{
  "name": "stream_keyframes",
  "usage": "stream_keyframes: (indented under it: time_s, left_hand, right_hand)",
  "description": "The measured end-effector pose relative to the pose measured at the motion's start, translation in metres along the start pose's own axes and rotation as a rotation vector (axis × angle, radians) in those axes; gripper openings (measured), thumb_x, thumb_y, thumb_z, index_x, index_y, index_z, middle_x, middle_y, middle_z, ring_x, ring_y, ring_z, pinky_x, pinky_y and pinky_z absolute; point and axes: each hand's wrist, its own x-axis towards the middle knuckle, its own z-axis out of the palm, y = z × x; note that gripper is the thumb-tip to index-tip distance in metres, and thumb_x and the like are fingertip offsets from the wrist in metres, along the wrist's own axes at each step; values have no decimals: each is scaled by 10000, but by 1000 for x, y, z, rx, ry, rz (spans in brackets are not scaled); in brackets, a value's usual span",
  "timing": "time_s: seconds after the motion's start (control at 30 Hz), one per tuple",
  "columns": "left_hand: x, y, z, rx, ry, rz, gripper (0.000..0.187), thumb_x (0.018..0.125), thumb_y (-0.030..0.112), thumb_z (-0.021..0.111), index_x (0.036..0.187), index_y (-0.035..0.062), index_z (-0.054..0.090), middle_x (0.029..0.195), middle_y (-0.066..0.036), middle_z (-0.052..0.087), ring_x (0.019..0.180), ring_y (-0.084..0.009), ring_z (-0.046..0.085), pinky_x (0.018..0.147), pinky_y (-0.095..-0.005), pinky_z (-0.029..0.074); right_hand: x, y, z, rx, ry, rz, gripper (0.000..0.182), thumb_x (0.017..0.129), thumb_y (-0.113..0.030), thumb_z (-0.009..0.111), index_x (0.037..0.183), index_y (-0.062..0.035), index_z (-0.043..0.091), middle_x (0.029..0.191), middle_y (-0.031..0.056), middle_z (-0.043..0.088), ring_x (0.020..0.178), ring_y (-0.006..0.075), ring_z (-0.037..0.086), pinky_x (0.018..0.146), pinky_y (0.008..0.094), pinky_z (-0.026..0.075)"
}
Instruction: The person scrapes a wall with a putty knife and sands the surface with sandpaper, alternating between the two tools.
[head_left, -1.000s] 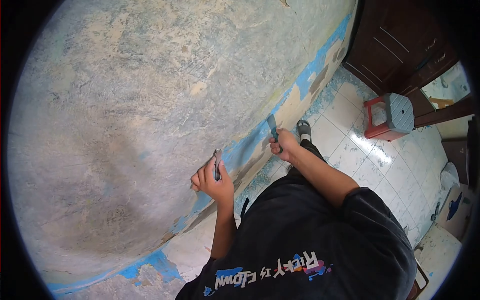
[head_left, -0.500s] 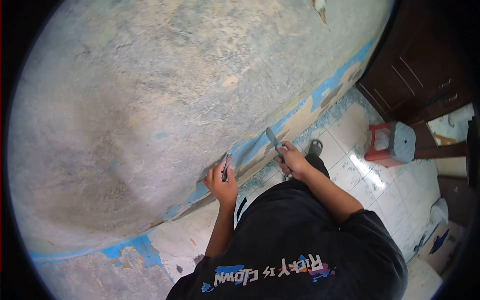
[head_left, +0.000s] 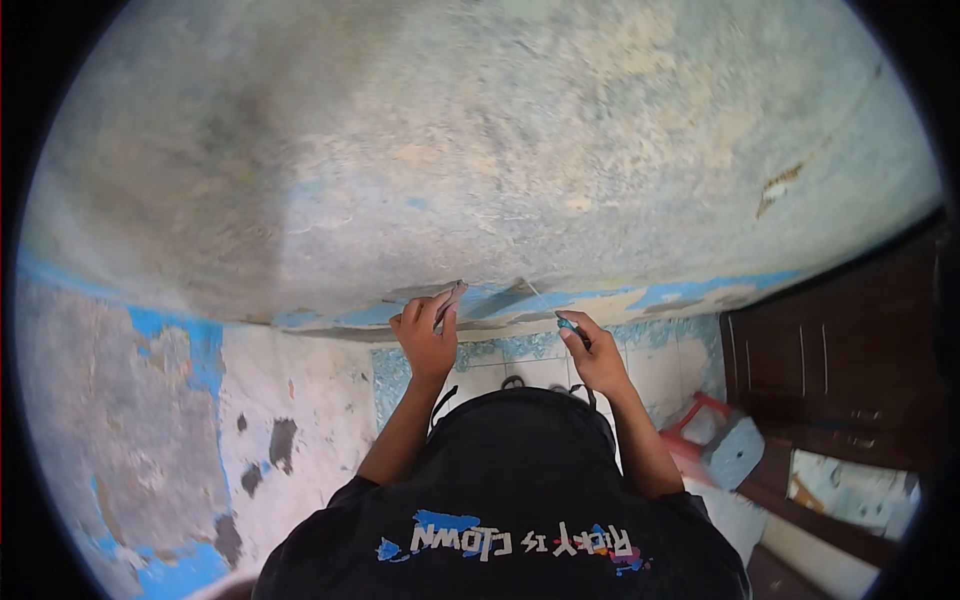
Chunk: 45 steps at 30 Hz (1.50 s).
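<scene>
Patchy wall (head_left: 480, 150) fills the upper frame. Right of centre, the right hand (head_left: 595, 357), grip clamped, holds a putty knife (head_left: 563, 320): likely light, springy-bladed, best taken by its handle (head_left: 573, 330). Left of centre, the left hand (head_left: 426, 337) clamps a smaller-looking, probably stiff metal tool (head_left: 451, 303).

Right fingers (head_left: 578, 319) hide part of the scraper (head_left: 567, 325); whether its blade (head_left: 538, 293) touches the wall (head_left: 500, 150) cannot be told. Left fingers (head_left: 412, 313) partly cover a tool (head_left: 454, 299). Below both, the shirt (head_left: 520, 465) partly hides the feet (head_left: 512, 382); rightward, the edge crops the cabinet (head_left: 870, 330).
</scene>
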Motion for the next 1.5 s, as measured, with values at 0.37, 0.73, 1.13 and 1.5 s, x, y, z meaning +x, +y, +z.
stream_keyframes:
  time_s: [0.37,0.73,1.13,1.5]
  left_hand:
    - [-11,27,-8,84,156,-134,260,864,121,803,1117,159,758,987,-15,675,932,-221,641,890,-415,360]
    - [-3,48,5,90,310,-199,251,876,129,790,1120,178,757,1027,-20,672,999,-224,633,931,-423,341]
    - [-4,42,9,57,286,-204,255,872,139,795,1122,176,764,1023,-15,673,986,-220,631,915,-417,336]
    - [0,31,7,47,270,-166,241,882,158,790,1121,181,766,1018,-10,685,1009,-219,624,918,-416,334]
  right_hand:
    - [18,-2,-21,-146,-62,-59,292,1044,-194,638,1307,-70,667,699,73,581,626,137,521,611,317,438]
    - [26,13,-11,-159,-83,-78,290,1054,-207,614,1326,-112,647,651,108,544,586,193,500,601,344,436]
    - [26,26,-2,-45,-49,-93,289,1060,-203,619,1326,-95,646,678,65,549,635,123,486,612,313,421]
    - [30,18,-17,-35,-112,-40,286,1067,-202,614,1316,-66,654,716,8,553,655,83,457,611,284,399]
